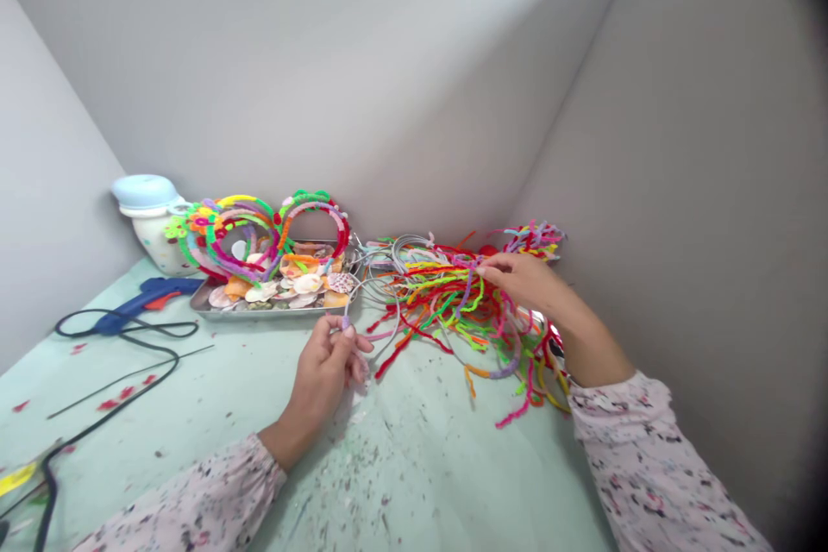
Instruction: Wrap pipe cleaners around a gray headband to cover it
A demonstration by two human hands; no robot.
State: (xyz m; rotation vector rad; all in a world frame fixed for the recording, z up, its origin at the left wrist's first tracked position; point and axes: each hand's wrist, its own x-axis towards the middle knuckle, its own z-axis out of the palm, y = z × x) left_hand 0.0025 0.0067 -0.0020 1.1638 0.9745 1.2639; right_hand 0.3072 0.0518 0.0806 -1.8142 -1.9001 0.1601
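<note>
My left hand (325, 366) is closed in a pinch on a thin grey wire headband (350, 297). Lilac fuzzy pipe cleaner is wrapped around the end at my fingertips, and the band's loop curves up to the right. My right hand (527, 283) reaches over a big heap of coloured pipe cleaners (446, 285). Its thumb and fingertips close on a lilac pipe cleaner (468, 286), a short length of which hangs below them. More bare headbands (414, 252) lie at the heap's left side.
A metal tray (285, 313) of seashells (304, 285) stands at the back, with finished colourful headbands (226, 263) on it. Farther left are a white bottle with a blue lid (155, 220) and a blue glue gun (133, 307). Its black cord (129, 397) loops over the pale green table (414, 483). Grey walls close in behind.
</note>
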